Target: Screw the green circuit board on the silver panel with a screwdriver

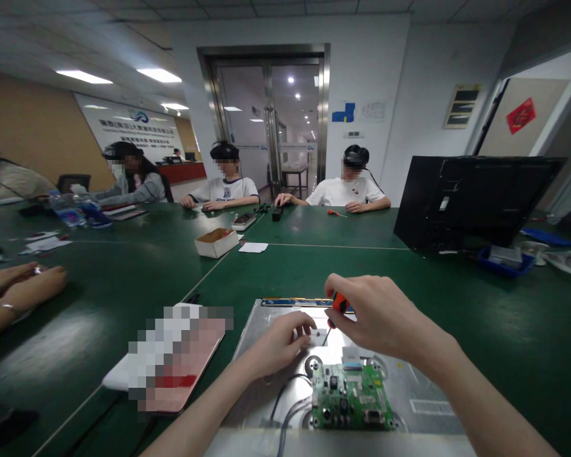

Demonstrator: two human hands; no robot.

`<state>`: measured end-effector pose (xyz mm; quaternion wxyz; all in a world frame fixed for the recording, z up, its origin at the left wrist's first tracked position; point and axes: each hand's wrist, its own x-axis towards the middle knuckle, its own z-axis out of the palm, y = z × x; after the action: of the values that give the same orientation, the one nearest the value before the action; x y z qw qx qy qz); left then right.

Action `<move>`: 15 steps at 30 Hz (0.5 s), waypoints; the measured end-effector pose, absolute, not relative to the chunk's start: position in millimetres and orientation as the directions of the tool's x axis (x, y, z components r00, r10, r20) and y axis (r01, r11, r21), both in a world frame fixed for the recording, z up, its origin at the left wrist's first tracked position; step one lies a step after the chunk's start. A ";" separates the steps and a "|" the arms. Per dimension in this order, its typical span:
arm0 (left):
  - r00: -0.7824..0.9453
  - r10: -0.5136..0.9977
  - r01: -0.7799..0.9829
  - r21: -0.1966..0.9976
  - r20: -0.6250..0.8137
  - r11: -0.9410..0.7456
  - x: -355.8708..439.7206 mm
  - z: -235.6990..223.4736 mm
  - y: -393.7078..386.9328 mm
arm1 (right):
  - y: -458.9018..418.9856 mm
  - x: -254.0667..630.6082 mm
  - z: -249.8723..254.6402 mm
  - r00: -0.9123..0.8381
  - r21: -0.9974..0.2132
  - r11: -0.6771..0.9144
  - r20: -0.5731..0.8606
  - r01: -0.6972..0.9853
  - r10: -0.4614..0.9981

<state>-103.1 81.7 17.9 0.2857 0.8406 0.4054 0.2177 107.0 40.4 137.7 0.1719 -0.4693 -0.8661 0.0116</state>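
On the green table [480, 330] we've got a metal panel [409, 387] with a green circuit board [349, 397]; our left hand [278, 343] rests half-curled on the panel holding nothing, our right hand [375, 314] is closed around an orange-handled screwdriver [337, 304], tip down on the panel.

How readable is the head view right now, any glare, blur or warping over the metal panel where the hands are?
Head view: ceiling lights glare off the metal panel between the left hand and the right hand holding the screwdriver; the green circuit board reads sharp; wide-angle warping bends the ceiling and table edges; a pixelated patch hides the item lying at left.
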 end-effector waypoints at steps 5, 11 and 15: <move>0.615 0.762 0.584 0.532 0.204 -0.613 -103.3 13.4 84.1 | 39.8 109.6 138.1 -0.498 -0.190 0.566 0.309 0.802 0.810; 0.578 0.799 0.673 0.459 0.164 -0.581 -102.4 12.9 83.8 | 39.6 110.0 138.0 -0.499 -0.183 0.566 0.309 0.804 0.810; 0.565 0.809 0.677 0.469 0.162 -0.567 -102.2 11.8 86.6 | 39.8 108.5 138.9 -0.497 -0.182 0.558 0.291 0.810 0.817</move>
<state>-102.2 86.6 11.8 0.1803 0.8660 0.4291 0.1826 108.5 39.8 138.9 0.1742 -0.4702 -0.8651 0.0106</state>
